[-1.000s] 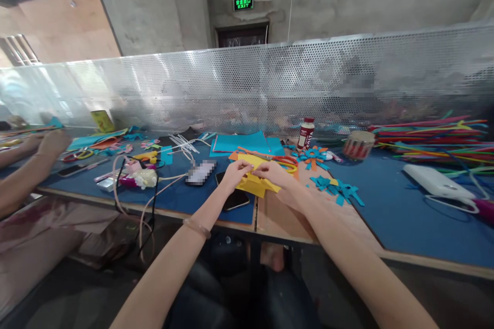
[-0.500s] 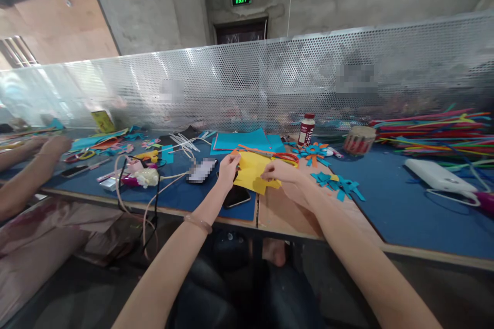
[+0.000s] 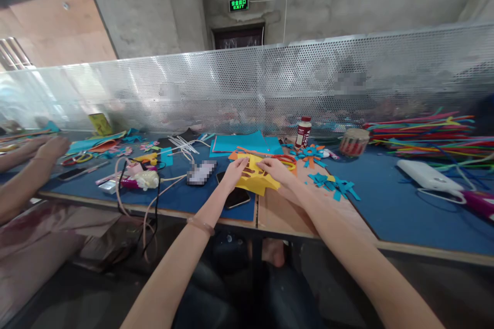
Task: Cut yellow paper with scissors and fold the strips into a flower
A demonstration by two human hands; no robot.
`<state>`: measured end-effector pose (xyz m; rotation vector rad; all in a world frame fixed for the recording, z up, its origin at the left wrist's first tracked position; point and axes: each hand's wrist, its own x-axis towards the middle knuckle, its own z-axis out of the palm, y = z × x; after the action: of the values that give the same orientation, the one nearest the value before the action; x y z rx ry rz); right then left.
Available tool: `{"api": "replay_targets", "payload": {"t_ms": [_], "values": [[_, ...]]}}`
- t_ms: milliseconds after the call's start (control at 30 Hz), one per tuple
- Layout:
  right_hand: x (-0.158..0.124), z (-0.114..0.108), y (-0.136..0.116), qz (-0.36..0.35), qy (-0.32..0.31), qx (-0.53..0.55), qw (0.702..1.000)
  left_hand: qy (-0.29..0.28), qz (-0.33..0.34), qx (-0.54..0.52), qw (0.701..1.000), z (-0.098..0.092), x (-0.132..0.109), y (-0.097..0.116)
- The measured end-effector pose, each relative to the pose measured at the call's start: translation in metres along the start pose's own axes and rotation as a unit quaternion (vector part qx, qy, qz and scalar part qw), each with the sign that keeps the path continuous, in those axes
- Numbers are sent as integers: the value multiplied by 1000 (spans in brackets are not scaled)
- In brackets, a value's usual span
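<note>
A yellow sheet of craft paper (image 3: 258, 180) with cut slits lies at the near edge of the table, between my two hands. My left hand (image 3: 235, 172) pinches its left edge with the fingers closed on it. My right hand (image 3: 276, 168) grips its upper right part, fingers curled onto the paper. A dark phone (image 3: 236, 197) lies just under the sheet. Red-and-yellow scissors (image 3: 286, 160) rest right behind my right hand.
Teal paper sheets (image 3: 241, 142), teal cut strips (image 3: 335, 185), a paper flower (image 3: 311, 153), a small bottle (image 3: 303, 131), a tape roll (image 3: 353, 142), coloured sticks (image 3: 428, 133) and a white power bank (image 3: 430, 176) lie around. Another person's arms (image 3: 27, 164) work at the left. A perforated metal screen (image 3: 247, 87) backs the table.
The yellow sheet was spread open half a second ago; now my hands have come closer together on it and it lies lower and flatter.
</note>
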<state>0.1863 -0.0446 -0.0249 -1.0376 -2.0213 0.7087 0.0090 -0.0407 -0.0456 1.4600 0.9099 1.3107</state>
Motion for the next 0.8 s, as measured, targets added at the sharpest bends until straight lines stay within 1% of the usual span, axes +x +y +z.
{"api": "replay_targets", "payload": {"t_ms": [133, 233, 333, 533, 700, 800], "values": [[-3, -1, 1, 7, -41, 46, 998, -47, -19, -4, 999, -1, -1, 4], [-4, 1, -3, 6, -56, 63, 996, -64, -23, -11, 998, -2, -4, 7], [-4, 3, -6, -1, -46, 62, 997, -58, -22, -21, 998, -3, -4, 8], [-5, 5, -10, -20, 9, 30, 999, -47, -20, -33, 998, -3, -4, 6], [-6, 2, -10, -16, -21, 52, 998, -55, -17, -43, 997, -4, -5, 5], [-5, 1, -8, -1, -13, 71, 997, -48, -17, -53, 997, -6, -3, 2]]}}
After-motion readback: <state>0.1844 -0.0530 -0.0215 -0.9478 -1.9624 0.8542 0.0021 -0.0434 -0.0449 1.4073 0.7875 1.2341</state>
